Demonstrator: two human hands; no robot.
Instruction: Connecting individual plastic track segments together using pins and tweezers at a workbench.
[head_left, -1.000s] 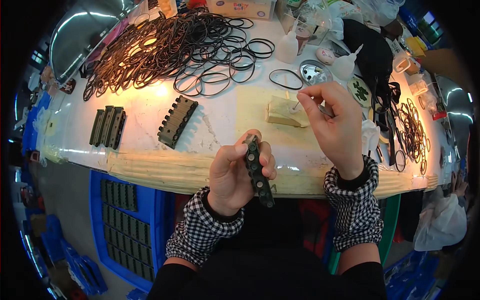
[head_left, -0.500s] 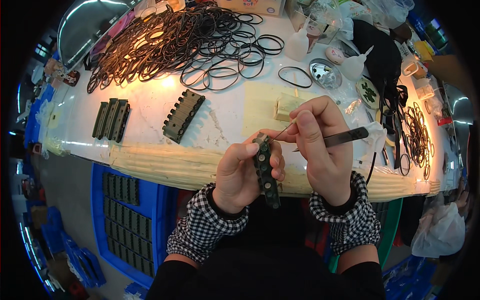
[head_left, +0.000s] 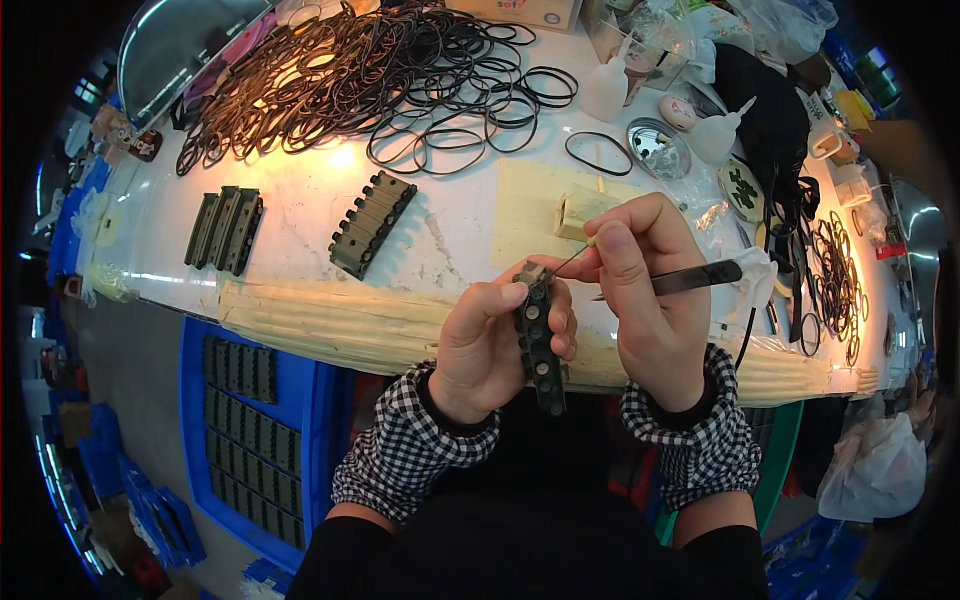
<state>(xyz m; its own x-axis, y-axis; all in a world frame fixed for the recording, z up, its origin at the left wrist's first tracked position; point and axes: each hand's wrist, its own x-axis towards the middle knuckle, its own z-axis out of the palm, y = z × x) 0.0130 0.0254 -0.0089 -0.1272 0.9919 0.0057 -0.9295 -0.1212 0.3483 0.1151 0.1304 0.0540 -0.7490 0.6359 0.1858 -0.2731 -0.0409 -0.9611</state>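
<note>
My left hand (head_left: 470,345) is closed around a dark green, narrow plastic part (head_left: 542,350) with a row of round wheel-like studs, held roughly upright at the table's front edge. My right hand (head_left: 655,300) pinches a thin needle-like tool (head_left: 573,259) between thumb and forefinger, its tip at the upper end of the part. Dark tweezers (head_left: 708,276) are tucked through the same hand, their points toward the part. Farther left on the table lie a studded green-brown block (head_left: 372,225) and a group of similar long green parts (head_left: 225,230).
A tangled heap of black rubber bands (head_left: 330,90) covers the back left. Behind my right hand are a cream block (head_left: 582,212), a round metal dish (head_left: 657,148) and white squeeze bottles (head_left: 604,90). A blue crate (head_left: 190,420) with rows of green parts stands below left. Cream padding (head_left: 310,318) lines the table edge.
The view has shifted slightly. The part in my left hand is turned a little; both hands keep their grips, and the thin tool's tip stays at the part's upper end.
</note>
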